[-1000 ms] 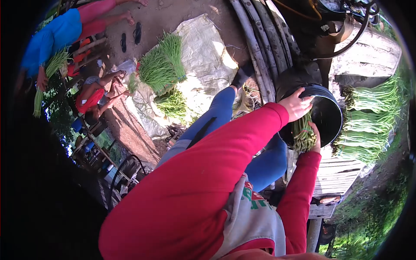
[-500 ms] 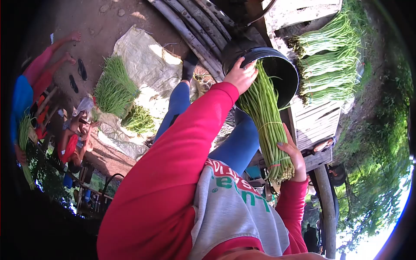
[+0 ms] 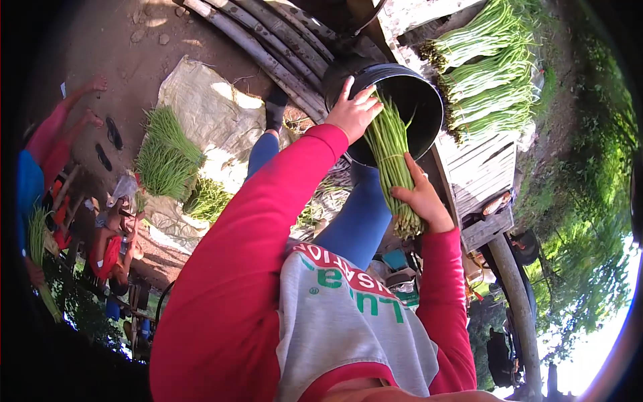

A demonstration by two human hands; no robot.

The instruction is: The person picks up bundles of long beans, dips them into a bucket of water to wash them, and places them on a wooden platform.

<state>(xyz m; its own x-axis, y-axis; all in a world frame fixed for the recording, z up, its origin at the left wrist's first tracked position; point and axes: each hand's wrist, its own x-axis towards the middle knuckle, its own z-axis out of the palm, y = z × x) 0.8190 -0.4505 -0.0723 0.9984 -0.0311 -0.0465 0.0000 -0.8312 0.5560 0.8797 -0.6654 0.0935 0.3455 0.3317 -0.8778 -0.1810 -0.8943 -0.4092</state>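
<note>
A bundle of long green beans (image 3: 390, 144), tied with a band, slants head-first into a black bucket (image 3: 429, 100). Its far end is inside the bucket and its cut ends point toward me. My right hand (image 3: 425, 197) grips the bundle near the cut ends, thumb on top and the other fingers mostly hidden. At the bucket's near rim, my left hand (image 3: 353, 114) has its fingers spread and lies against the side of the beans.
More bean bundles (image 3: 485, 74) lie on a wooden table (image 3: 479, 174) at right. Poles (image 3: 261, 50) extend behind the bucket. Loose green beans (image 3: 167, 157) rest on a pale sack (image 3: 201, 94) on the ground. Other people (image 3: 117, 241) are at far left, beside dark slippers (image 3: 114, 134).
The bean bundle has gone deeper into the bucket. My right hand has moved up toward the bucket with it. My left hand's fingers have spread and loosened at the rim.
</note>
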